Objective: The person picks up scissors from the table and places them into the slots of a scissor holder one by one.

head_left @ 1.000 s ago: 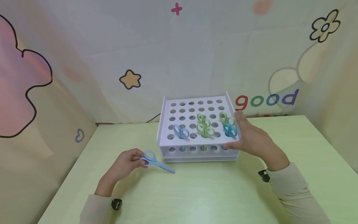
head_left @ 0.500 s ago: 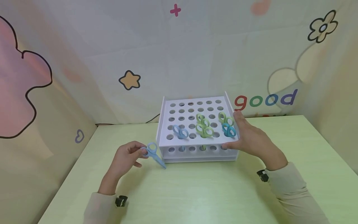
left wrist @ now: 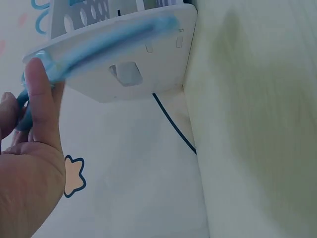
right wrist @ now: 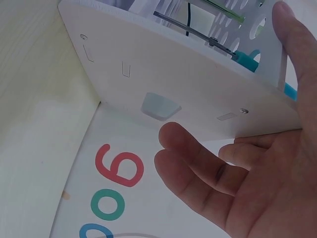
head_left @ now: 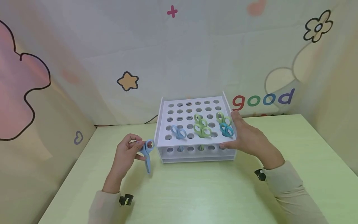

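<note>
Left of the white rack (head_left: 195,124), left hand (head_left: 127,154) pinches light-blue scissors (head_left: 147,152) by the handles. Since a second ago they've swung from lying near-flat to blade-down above the bench (head_left: 195,193), probably lining up for a hole. Right hand (head_left: 247,140) steadies the rack's right side, fingers relaxed, not clamped.

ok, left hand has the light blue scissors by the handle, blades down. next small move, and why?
Probably lift the light blue scissors up and right over an empty hole in the white rack. The left hand holds them left of and below the rack top; the right hand steadies its right side.
</note>
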